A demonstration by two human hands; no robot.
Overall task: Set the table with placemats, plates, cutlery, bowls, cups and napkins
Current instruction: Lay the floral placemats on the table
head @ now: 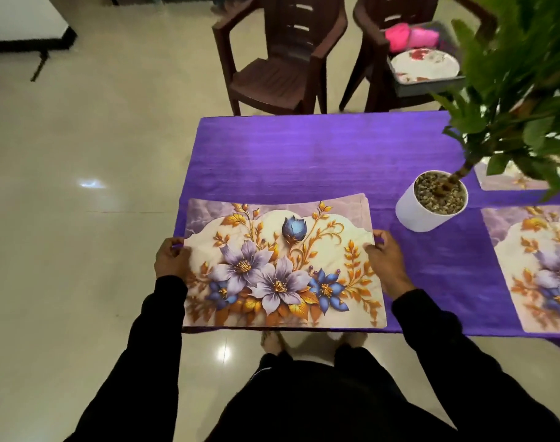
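The worktop [304,154], draped in purple cloth, runs from the middle of the view off the right edge; its far half is bare cloth, and pale tiled floor [81,154] lies open along its left and near sides. Two dark brown chairs stand beyond the far edge: the left chair [278,59] has a bare seat, the right chair [377,59] carries a dark tray [428,82] holding a white flowered plate [423,63] and pink cloth [411,36].

A floral placemat [281,263] lies flat at the near left corner of the worktop, its near edge running along the worktop's near edge and its left edge just inside the cloth's left edge. A second placemat [533,269] of the same print lies to the right, cut off by the frame, with a strip of purple between the two. A third placemat [508,180] shows partly behind leaves. A white pot [422,215] filled with pebbles holds a green plant [521,90] and stands between the mats, apart from each.

The left hand [171,258] pinches the first mat's left edge, fingers curled in a closed grip. The right hand [385,260] pinches its right edge the same way. Both sleeves are black.
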